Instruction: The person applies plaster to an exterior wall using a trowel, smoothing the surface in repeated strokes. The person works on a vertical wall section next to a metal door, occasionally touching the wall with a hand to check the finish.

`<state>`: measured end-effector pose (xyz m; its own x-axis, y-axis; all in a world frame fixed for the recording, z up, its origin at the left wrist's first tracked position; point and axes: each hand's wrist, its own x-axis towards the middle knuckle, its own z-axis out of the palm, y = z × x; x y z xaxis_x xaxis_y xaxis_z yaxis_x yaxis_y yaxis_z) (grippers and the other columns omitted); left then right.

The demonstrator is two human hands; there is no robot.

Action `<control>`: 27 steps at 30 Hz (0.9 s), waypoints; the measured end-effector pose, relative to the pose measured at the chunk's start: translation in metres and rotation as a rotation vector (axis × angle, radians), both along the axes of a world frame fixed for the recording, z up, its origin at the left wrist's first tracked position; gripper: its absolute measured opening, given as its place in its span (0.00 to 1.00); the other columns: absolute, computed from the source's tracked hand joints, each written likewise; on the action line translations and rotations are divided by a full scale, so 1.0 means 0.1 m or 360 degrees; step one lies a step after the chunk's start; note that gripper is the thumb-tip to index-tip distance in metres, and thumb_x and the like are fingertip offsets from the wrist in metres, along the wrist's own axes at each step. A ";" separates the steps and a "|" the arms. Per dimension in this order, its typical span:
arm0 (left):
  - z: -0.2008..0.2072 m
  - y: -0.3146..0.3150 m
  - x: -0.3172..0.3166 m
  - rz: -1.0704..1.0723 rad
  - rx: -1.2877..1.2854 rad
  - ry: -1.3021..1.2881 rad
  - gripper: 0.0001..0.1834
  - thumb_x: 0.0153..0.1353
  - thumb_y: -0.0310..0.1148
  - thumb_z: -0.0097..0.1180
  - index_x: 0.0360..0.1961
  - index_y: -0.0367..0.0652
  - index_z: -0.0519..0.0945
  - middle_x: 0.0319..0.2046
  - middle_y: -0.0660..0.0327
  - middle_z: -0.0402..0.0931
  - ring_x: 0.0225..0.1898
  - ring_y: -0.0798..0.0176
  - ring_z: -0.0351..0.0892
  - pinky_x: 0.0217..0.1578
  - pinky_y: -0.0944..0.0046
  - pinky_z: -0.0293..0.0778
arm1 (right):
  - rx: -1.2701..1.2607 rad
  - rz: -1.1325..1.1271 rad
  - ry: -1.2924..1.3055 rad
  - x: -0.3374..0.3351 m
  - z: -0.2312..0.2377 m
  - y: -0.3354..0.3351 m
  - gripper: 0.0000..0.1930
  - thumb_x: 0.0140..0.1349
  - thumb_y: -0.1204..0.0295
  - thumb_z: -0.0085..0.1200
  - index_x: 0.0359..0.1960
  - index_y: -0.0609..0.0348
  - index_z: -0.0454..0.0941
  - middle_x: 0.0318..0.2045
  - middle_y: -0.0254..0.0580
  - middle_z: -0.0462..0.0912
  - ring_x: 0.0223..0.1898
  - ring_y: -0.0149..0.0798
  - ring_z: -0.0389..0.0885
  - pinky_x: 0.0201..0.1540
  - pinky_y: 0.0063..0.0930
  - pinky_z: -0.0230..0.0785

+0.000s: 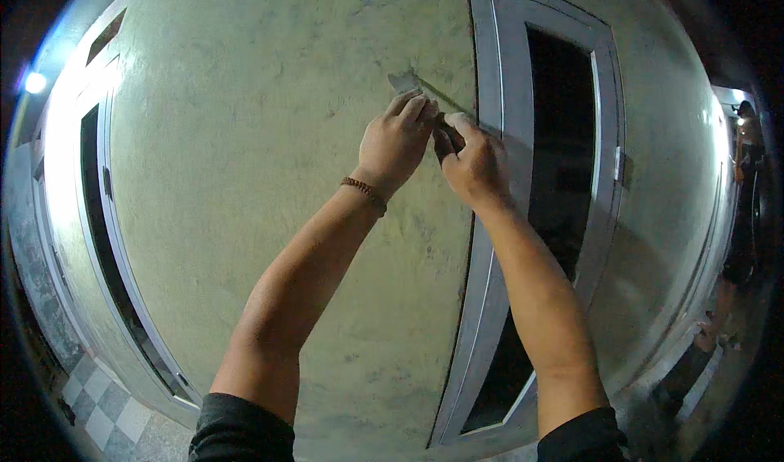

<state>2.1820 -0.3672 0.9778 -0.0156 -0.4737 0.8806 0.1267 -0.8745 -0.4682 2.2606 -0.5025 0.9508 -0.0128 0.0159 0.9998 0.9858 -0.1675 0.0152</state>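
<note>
A pale flat putty knife blade (403,81) sticks out above my left hand (394,139), close to the greenish plastered wall (278,111). The fingers of my left hand are closed just below the blade. My right hand (474,161) is closed beside it, with its fingertips and thumb around a dark part between the hands that looks like the handle. Both hands mostly hide the tool's middle. A thin dark slanting line, either a shadow or a groove, crosses the wall from the blade toward the door frame. A beaded bracelet (365,191) circles my left wrist.
Right of my hands stands a grey frame (488,78) with a dark glass panel (563,127). Another framed dark panel (96,184) is at the left, by a bright lamp (35,83). Checkered floor tiles (102,409) show lower left. A person (745,135) appears at the far right.
</note>
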 end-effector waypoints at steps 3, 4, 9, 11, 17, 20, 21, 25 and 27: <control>0.01 0.00 0.01 0.0033 -0.0085 0.0010 0.13 0.63 0.31 0.56 0.48 0.44 0.81 0.51 0.60 0.78 0.58 0.57 0.77 0.44 0.57 0.83 | 0.0023 0.0000 -0.0018 0.04 -0.02 0.01 0.14 0.61 0.67 0.61 0.47 0.54 0.82 0.38 0.50 0.87 0.42 0.53 0.87 0.46 0.42 0.77; 0.02 0.00 0.01 0.0088 -0.0001 -0.0004 0.13 0.63 0.31 0.56 0.48 0.44 0.81 0.51 0.59 0.78 0.58 0.57 0.77 0.44 0.57 0.83 | 0.0020 0.0018 -0.0002 0.04 -0.04 0.00 0.14 0.60 0.66 0.61 0.47 0.51 0.82 0.37 0.49 0.87 0.41 0.54 0.86 0.44 0.44 0.77; -0.06 -0.02 -0.02 0.0250 -0.0030 0.0165 0.16 0.59 0.29 0.57 0.49 0.50 0.83 0.52 0.62 0.80 0.57 0.56 0.79 0.50 0.58 0.82 | -0.0010 0.0026 0.0058 -0.03 -0.03 -0.06 0.14 0.60 0.64 0.61 0.47 0.50 0.83 0.37 0.50 0.87 0.41 0.55 0.86 0.44 0.45 0.78; -0.05 -0.02 -0.02 0.0162 0.0038 0.0033 0.15 0.60 0.29 0.56 0.48 0.46 0.82 0.51 0.60 0.79 0.57 0.56 0.78 0.47 0.58 0.83 | -0.0002 0.0030 0.0036 -0.05 -0.02 -0.08 0.12 0.62 0.70 0.61 0.45 0.59 0.81 0.42 0.54 0.86 0.45 0.56 0.86 0.46 0.41 0.78; -0.07 0.00 0.01 -0.0016 0.0122 0.0046 0.15 0.59 0.28 0.56 0.48 0.44 0.81 0.50 0.60 0.78 0.57 0.57 0.77 0.44 0.58 0.84 | -0.0120 0.0004 0.0221 -0.04 -0.04 -0.11 0.12 0.61 0.69 0.62 0.45 0.58 0.82 0.37 0.51 0.87 0.42 0.55 0.86 0.44 0.41 0.78; -0.09 0.00 0.01 0.0080 0.0076 0.0066 0.16 0.58 0.27 0.56 0.49 0.45 0.82 0.52 0.60 0.79 0.57 0.56 0.77 0.45 0.58 0.83 | -0.0021 -0.0050 0.0050 -0.05 -0.08 -0.12 0.12 0.62 0.67 0.61 0.46 0.55 0.82 0.37 0.52 0.87 0.41 0.55 0.86 0.42 0.44 0.77; -0.08 0.00 0.01 0.0104 0.0111 0.0027 0.16 0.58 0.27 0.56 0.49 0.45 0.82 0.52 0.60 0.79 0.57 0.56 0.77 0.45 0.58 0.83 | 0.0057 -0.0087 -0.0025 -0.05 -0.08 -0.12 0.12 0.62 0.67 0.60 0.46 0.54 0.82 0.37 0.52 0.87 0.41 0.55 0.86 0.42 0.45 0.77; -0.01 -0.02 0.00 0.0038 0.0067 0.0036 0.16 0.58 0.27 0.56 0.48 0.44 0.82 0.53 0.60 0.79 0.58 0.55 0.78 0.46 0.59 0.83 | -0.0019 -0.0151 0.0078 -0.09 -0.02 -0.10 0.13 0.63 0.66 0.60 0.47 0.52 0.82 0.38 0.52 0.87 0.41 0.57 0.86 0.42 0.46 0.77; 0.00 -0.04 0.00 -0.0008 0.0045 0.0024 0.16 0.58 0.27 0.57 0.48 0.44 0.82 0.53 0.59 0.79 0.58 0.55 0.78 0.46 0.59 0.83 | 0.0114 -0.0113 -0.0064 -0.11 0.01 -0.11 0.13 0.62 0.65 0.60 0.48 0.52 0.82 0.38 0.53 0.87 0.41 0.57 0.86 0.42 0.46 0.77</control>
<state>2.1821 -0.3710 0.9782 -0.0049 -0.4981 0.8671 0.1147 -0.8617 -0.4943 2.2495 -0.5134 0.9519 -0.0542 -0.0535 0.9971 0.9703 -0.2387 0.0399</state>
